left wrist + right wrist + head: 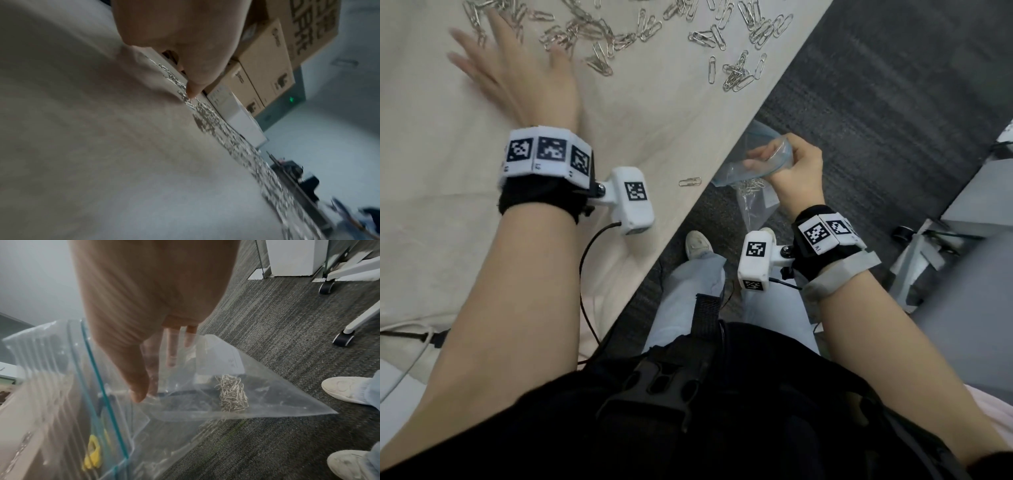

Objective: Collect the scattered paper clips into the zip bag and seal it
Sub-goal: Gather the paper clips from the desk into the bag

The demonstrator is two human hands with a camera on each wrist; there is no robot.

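While the beige table (637, 113) takes up most of the head view, the stacked cardboard boxes (265, 65) behind it have dark print that's way too blurry to read. The zip bag (185, 394), clear with a teal seal strip, hangs off the table edge over the carpet, mouth pinched in the right hand (792, 168), with a small clump of clips already inside. The left hand (517, 75) lies flat, fingers spread, holding nothing, among the scattered paper clips (599, 31) at the table's far side. One stray clip (690, 181) sits alone near the edge.
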